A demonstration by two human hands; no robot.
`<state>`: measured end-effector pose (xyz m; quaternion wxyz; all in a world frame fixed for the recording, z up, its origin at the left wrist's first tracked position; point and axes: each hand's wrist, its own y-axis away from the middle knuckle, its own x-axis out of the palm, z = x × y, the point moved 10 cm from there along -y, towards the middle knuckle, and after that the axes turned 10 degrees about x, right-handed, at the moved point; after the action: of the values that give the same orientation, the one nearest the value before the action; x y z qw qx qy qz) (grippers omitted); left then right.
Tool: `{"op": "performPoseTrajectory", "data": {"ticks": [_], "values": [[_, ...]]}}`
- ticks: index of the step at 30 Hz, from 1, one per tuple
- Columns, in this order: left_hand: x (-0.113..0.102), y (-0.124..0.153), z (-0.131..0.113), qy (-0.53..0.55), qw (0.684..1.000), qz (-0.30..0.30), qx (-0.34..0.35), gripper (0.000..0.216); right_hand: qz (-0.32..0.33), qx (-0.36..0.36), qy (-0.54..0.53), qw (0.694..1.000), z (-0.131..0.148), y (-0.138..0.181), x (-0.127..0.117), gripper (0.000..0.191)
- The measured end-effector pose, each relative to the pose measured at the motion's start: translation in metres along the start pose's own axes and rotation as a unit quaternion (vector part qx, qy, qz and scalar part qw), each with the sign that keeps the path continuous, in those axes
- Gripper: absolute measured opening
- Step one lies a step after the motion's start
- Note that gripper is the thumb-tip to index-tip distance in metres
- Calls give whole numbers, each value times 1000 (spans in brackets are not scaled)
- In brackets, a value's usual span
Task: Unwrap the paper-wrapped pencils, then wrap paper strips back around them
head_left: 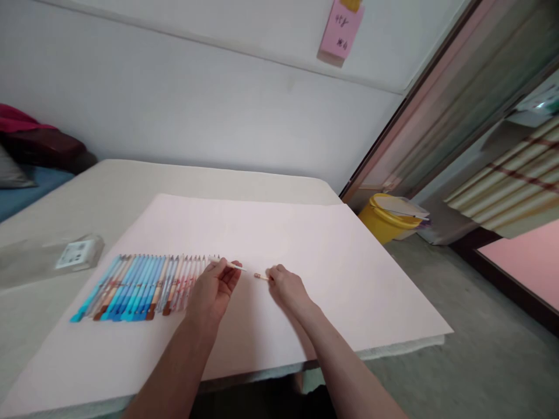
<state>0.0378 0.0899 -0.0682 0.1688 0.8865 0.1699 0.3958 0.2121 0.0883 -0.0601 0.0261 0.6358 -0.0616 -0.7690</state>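
Note:
My left hand (pixel 218 285) pinches a slim white pen (pixel 234 266) between thumb and fingers, its thin tip pointing right. Across a small gap, my right hand (pixel 286 285) is closed on a short pale pen cap (pixel 261 276) with a reddish-brown end facing the pen. The fingers hide the rest of the cap. Beside my left hand lies a row of pens (pixel 142 285) side by side, in blue, tan and clear with red marks. Their pointed ends face away from me. My left hand covers the right end of the row.
A pink sheet (pixel 349 279) covers much of the table (pixel 209 178). At the left lies a clear plastic bag (pixel 39 262) with a white label. Beyond the table's right side stands a yellow bin (pixel 379 221). A pink note (pixel 341 29) hangs on the wall behind.

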Motion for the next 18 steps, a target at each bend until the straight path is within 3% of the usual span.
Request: {"op": "performPoseTrajectory", "data": {"ticks": [9, 18], "values": [[3, 2, 1, -3, 1000, 5, 10, 13, -67, -98, -199, 973, 22, 35, -56, 13], [9, 5, 3, -30, 998, 31, 34, 15, -90, -100, -192, 972, 25, 42, -64, 15]]}}
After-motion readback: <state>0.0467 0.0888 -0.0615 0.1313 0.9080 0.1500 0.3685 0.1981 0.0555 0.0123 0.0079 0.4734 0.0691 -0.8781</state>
